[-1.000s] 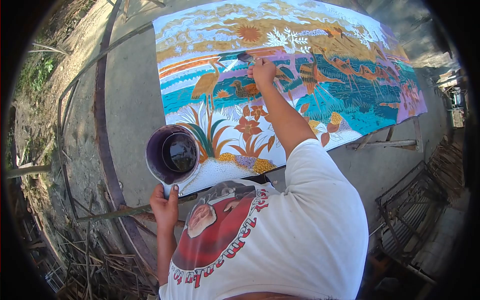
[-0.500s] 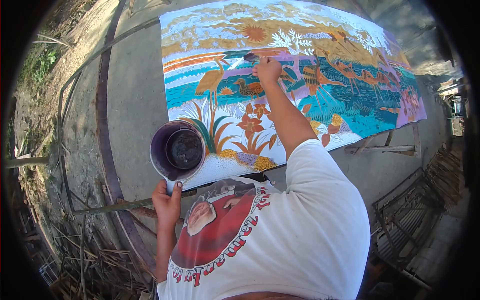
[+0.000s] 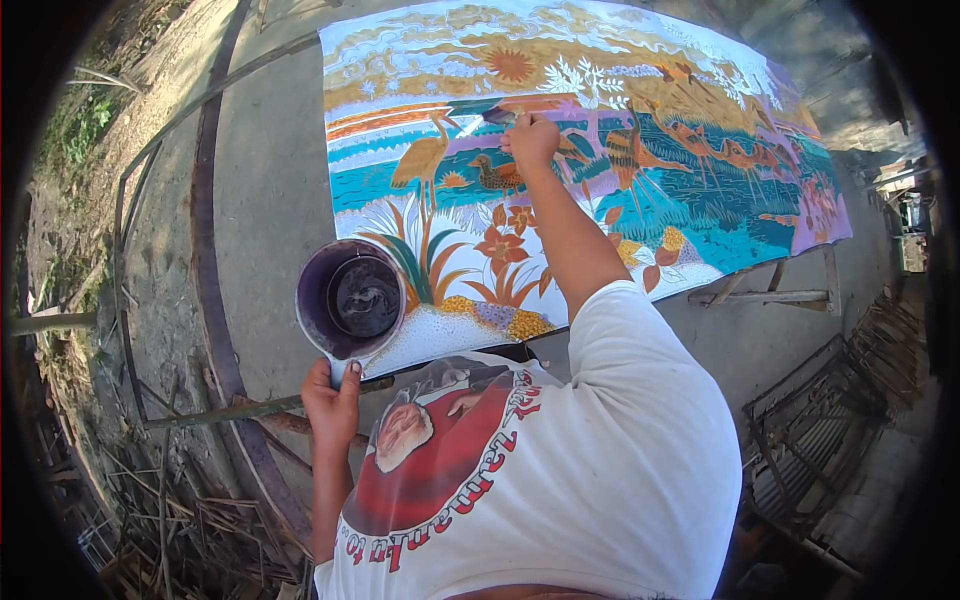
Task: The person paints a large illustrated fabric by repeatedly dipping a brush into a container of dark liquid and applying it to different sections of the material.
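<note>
My left hand (image 3: 332,400) grips a dipper (image 3: 312,315) by its short, pale handle, low at the left corner of the painted cloth (image 3: 425,338). Dark liquid (image 3: 366,298) with a light shimmer lies inside the dipper. Further out, my right hand (image 3: 532,138) pinches a wide paintbrush (image 3: 497,116). Its dark bristles point left, over the striped band near the beak of an ochre heron (image 3: 425,158). A brown speckled duck (image 3: 495,173) is painted just below the brush. Turquoise water, rust-red flowers (image 3: 503,246) and a rust-red sun (image 3: 510,65) also show on the cloth.
A wooden frame (image 3: 828,290) supports the cloth above a concrete floor (image 3: 270,200). On the left runs a long dark beam (image 3: 207,200). Sticks (image 3: 190,520) lie piled at lower left, and a dark metal rack (image 3: 815,410) stands at lower right.
The brush and my right hand have shifted slightly left. The dipper has also moved a little left, and its liquid now shows a lighter swirl of reflection.
</note>
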Demonstrator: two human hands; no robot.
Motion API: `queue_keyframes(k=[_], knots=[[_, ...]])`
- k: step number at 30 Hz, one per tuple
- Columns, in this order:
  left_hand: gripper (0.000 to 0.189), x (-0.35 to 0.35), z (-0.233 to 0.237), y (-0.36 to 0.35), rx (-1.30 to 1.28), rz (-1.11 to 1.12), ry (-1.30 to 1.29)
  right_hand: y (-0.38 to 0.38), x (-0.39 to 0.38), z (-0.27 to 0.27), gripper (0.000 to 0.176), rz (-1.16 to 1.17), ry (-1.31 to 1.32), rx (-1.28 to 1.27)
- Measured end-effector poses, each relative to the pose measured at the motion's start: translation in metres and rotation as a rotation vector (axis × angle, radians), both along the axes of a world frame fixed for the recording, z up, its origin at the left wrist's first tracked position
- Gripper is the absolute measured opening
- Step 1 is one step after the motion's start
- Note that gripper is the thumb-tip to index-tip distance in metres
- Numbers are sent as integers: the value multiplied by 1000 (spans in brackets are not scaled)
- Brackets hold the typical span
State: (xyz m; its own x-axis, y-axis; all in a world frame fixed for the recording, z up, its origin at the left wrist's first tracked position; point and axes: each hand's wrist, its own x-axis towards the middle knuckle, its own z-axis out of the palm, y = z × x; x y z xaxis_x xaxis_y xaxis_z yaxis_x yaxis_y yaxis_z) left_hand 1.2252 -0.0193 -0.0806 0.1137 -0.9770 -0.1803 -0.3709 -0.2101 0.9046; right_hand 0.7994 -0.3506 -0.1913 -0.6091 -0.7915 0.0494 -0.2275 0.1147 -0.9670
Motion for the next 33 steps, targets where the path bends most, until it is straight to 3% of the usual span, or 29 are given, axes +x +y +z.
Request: queue_keyframes(k=[6, 10, 12, 16, 18, 24, 27, 31, 33], knots=[[29, -1, 0, -4, -10, -7, 33, 1, 65, 9, 30, 50, -321, -78], [29, 3, -5, -4, -45, -13, -8, -8, 25, -1, 30, -9, -187, -46], [28, 3, -4, -2, -20, -21, -37, -38, -29, -61, 29, -152, 89, -112], [27, 1, -3, -4, -72, -23, -15, -21, -62, -26, 29, -228, 123, -69], [25, 0, -1, -3, -13, 4, 33, 5, -43, 15, 29, -179, -237, -126], [25, -3, 4, -7, 28, -1, 30, 6, -17, 11, 28, -14, -414, -55], [27, -1, -3, -8, -3, -13, 20, 1, -17, 7, 28, 67, -360, -51], [28, -3, 1, -7, 14, -7, 35, -12, -47, 5, 27, -22, -316, -99], [28, 0, 0, -6, 14, -33, 13, -14, -71, 11, 27, -215, -298, -50]])
